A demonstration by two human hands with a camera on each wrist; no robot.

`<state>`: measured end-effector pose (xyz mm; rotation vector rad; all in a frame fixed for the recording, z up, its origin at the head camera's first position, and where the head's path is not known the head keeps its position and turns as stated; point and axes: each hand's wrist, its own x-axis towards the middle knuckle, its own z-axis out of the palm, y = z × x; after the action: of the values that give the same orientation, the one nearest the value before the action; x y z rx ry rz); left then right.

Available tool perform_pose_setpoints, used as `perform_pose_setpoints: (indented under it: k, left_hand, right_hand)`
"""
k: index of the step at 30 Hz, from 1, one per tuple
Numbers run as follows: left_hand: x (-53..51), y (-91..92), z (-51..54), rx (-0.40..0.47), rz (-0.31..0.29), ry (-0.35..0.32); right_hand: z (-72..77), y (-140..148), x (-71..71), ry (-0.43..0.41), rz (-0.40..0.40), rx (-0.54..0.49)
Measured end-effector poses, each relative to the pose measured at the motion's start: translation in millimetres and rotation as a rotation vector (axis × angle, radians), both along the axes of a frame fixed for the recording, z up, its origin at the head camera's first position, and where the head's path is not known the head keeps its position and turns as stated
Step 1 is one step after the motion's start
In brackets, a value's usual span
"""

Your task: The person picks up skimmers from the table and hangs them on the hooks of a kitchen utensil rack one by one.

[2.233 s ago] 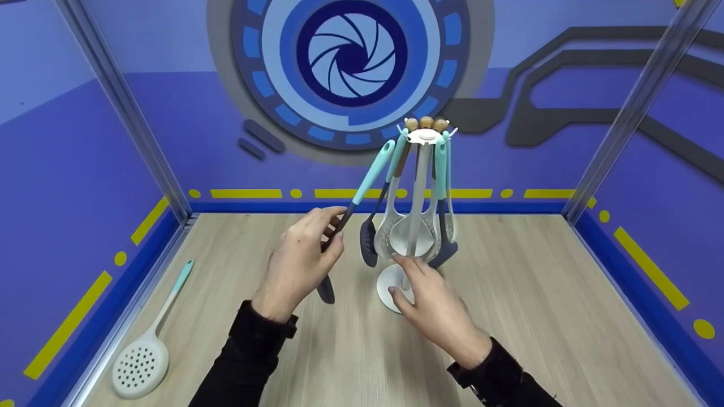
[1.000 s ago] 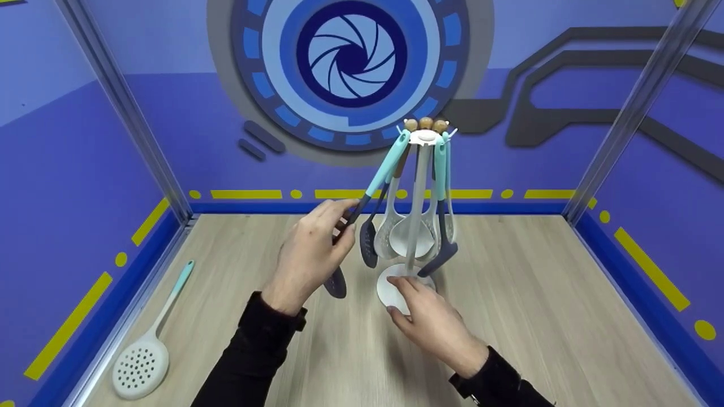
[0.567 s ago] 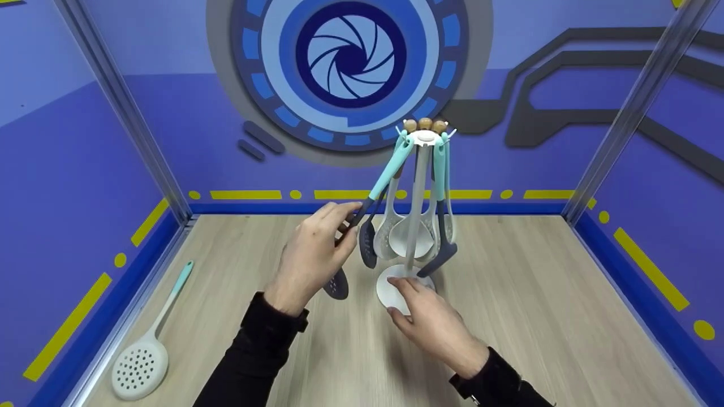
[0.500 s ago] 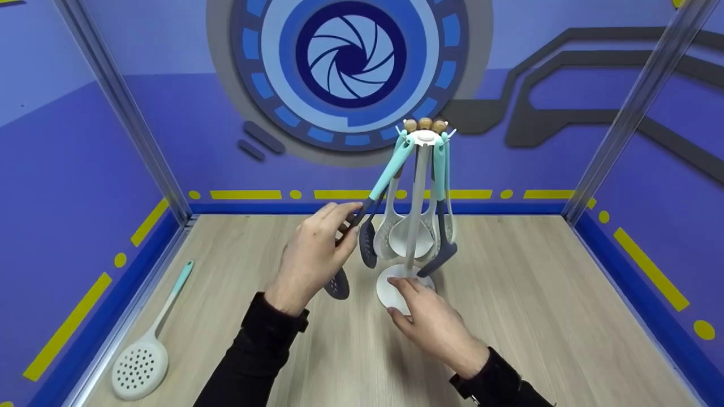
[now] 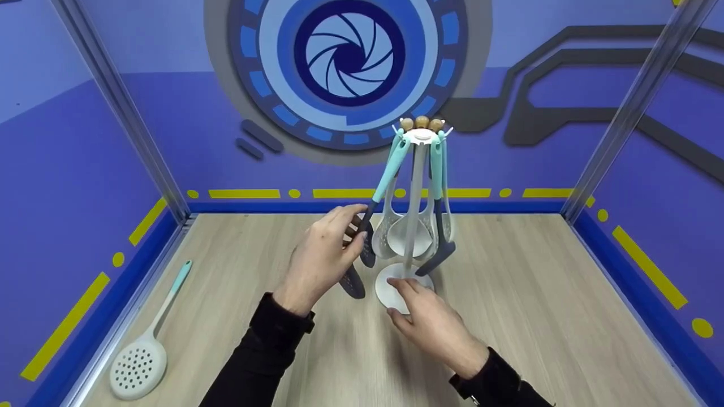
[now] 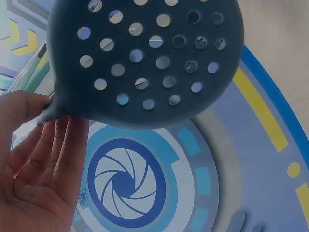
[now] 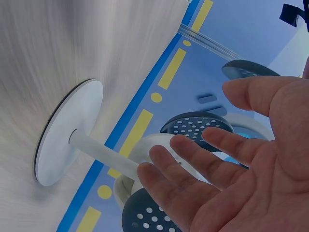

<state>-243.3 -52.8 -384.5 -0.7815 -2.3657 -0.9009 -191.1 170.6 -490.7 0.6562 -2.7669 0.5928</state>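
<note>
My left hand (image 5: 325, 249) pinches a dark skimmer with a teal handle (image 5: 391, 169) by its shaft. The skimmer leans, with its handle's top end at the left edge of the white utensil stand (image 5: 414, 203); whether the hole is on a hook I cannot tell. Its perforated head (image 6: 154, 63) fills much of the left wrist view, thumb and fingers at the neck. My right hand (image 5: 438, 325) hovers at the stand's round base (image 5: 390, 291), fingers extended and holding nothing. In the right wrist view, the palm (image 7: 246, 183) shows beside the pole (image 7: 106, 154).
From the stand hang a white ladle (image 5: 410, 236), a dark slotted spoon (image 5: 369, 251), a dark turner (image 5: 436, 259) and pale perforated utensils. A white skimmer (image 5: 138, 368) lies at the table's left. Blue-purple panels wall the wooden table (image 5: 520, 282) at back and sides.
My left hand has brought the skimmer rightward, its handle top coming from beside the stand to its rim. My right hand has dropped from near the pole to the base.
</note>
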Motion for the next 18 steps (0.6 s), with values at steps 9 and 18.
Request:
perform_pose_setpoints:
  k: [9,18]
  left_hand:
    - [-3.6,6.2,-5.3,-0.029,-0.013,0.017]
    - [-6.2,10.9,-10.4,-0.071,0.021,0.046]
  right_hand:
    - [-0.4,0.0,0.6,0.039,0.012,-0.016]
    - [-1.0,1.6,1.7,0.018,0.01,-0.006]
